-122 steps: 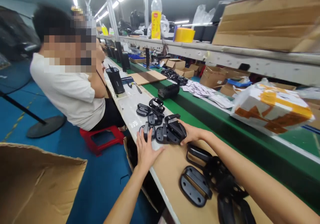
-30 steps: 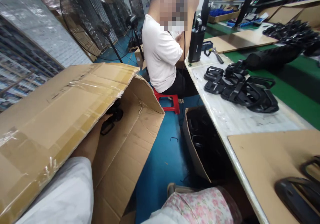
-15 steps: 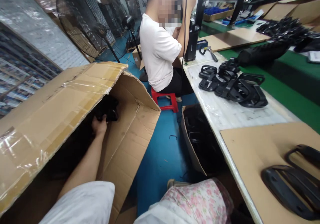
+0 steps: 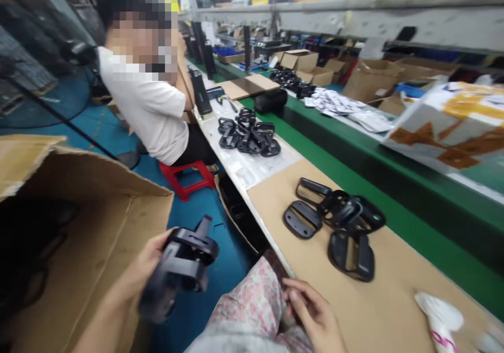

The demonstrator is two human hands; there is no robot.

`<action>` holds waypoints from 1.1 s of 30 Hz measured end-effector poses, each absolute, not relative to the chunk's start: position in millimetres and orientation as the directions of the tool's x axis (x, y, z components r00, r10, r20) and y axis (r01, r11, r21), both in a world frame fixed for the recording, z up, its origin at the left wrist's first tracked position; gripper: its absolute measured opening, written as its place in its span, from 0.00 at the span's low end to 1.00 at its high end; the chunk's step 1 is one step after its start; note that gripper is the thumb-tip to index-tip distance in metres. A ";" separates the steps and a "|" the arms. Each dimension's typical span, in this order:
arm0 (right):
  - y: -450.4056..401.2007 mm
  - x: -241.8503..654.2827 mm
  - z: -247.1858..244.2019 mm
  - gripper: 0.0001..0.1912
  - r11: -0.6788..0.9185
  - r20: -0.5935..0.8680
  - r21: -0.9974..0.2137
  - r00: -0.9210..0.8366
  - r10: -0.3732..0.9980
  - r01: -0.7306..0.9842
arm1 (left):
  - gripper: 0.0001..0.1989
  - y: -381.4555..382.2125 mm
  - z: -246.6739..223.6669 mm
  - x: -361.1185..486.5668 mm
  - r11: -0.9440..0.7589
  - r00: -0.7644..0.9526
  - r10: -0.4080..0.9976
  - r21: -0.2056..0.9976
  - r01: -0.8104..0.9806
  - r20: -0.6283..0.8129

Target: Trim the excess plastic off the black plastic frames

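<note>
My left hand [image 4: 146,265] is shut around a black moulded bracket [image 4: 178,265], lifted above the open cardboard box [image 4: 92,242]. My right hand [image 4: 313,313] rests with its fingers apart on my floral-patterned lap [image 4: 246,311], holding nothing. It is just below the edge of a tan cardboard sheet [image 4: 378,269] on the bench. Several similar black brackets [image 4: 334,221] lie on that sheet, some overlapping. More of them form a heap [image 4: 249,135] on the white bench top [image 4: 252,166] farther along.
A co-worker [image 4: 145,106] in a white shirt sits on a red stool [image 4: 185,177] beside the bench. An open box [image 4: 236,211] of dark parts stands under the bench edge. A green conveyor belt [image 4: 342,172] runs alongside, with cartons and papers beyond it.
My left hand has come out of the box with a black bracket in it. The view has swung from the box back towards the bench, and my right hand now shows on my lap.
</note>
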State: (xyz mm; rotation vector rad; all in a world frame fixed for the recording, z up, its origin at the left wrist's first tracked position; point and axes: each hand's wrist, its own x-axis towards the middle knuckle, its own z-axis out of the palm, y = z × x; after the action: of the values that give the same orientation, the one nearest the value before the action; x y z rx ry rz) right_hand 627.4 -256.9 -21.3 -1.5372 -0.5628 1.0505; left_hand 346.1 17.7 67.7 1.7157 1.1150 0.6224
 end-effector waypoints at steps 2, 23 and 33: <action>-256.6 623.6 -16.3 0.21 -0.196 -0.255 -0.966 0.483 0.838 -0.170 | 0.11 9.3 69.2 404.8 -0.200 0.641 0.765 0.923 0.328 -0.063; -366.8 651.8 -41.7 0.29 -0.125 -0.260 -0.963 0.691 0.675 -0.239 | 0.19 59.6 24.6 667.6 -0.814 0.790 0.466 0.544 0.205 0.398; -365.0 654.6 -58.4 0.35 -0.103 -0.255 -0.963 0.727 0.638 -0.247 | 0.26 72.0 8.6 674.3 -0.615 0.555 0.711 0.765 0.193 0.432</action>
State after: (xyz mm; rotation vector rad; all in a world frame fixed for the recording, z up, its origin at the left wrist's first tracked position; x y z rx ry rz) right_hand 654.6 -365.0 -58.4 -1.4996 -0.3354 0.7690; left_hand 674.3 72.0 8.6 2.1176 0.7229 0.9929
